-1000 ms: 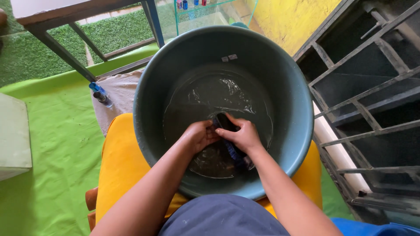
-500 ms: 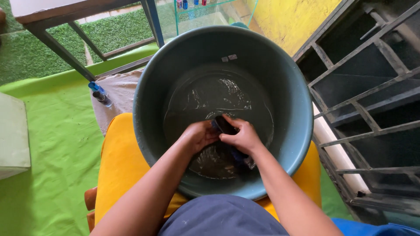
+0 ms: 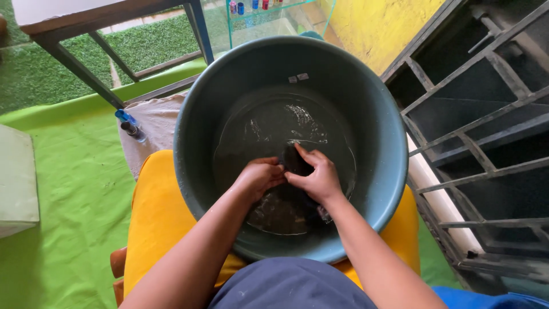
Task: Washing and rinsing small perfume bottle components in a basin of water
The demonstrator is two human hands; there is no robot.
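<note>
Head view: both hands, left (image 3: 258, 177) and right (image 3: 317, 178), clench a dark cloth (image 3: 296, 160) in the basin (image 3: 377, 189) water at 6 o'clock, mid-scrub; next comes rubbing fold against fold.

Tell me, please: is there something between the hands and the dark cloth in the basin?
Nothing visible. Both the left hand and the right hand already hold the dark cloth directly, at the water surface inside the grey basin. Only shallow water surrounds the cloth; no other object lies in the basin.
</note>
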